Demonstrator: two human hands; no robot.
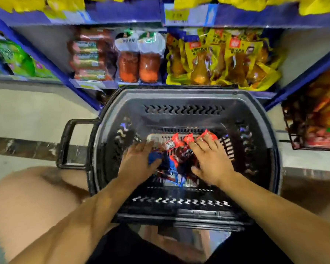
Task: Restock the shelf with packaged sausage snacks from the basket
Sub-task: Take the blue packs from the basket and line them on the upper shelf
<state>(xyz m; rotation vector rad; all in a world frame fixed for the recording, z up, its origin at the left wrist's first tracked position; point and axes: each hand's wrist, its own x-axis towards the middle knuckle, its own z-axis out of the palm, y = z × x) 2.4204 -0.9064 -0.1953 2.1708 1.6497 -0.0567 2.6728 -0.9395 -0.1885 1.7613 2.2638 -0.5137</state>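
Observation:
A dark plastic basket [181, 96] stands on the floor in front of the shelf. On its bottom lies a heap of small sausage snack packs, red ones [179, 142] at the far side and blue ones [166, 162] nearer me. My left hand [138, 162] lies over the left of the heap with fairly straight fingers, and a blue pack hides its thumb. On the right, my right hand [211, 161] rests on the red packs, fingers spread. The lower shelf [95, 85] behind the basket holds stacked sausage packs [90, 56].
Next to the sausages stand two clear pouches of orange-red snacks [139, 60], then yellow packs of chicken legs [223, 61]. A wire rack of red packs [316, 121] hangs at the right. The basket's handle [69, 143] sticks out left. My bare knee [27, 202] is at the lower left.

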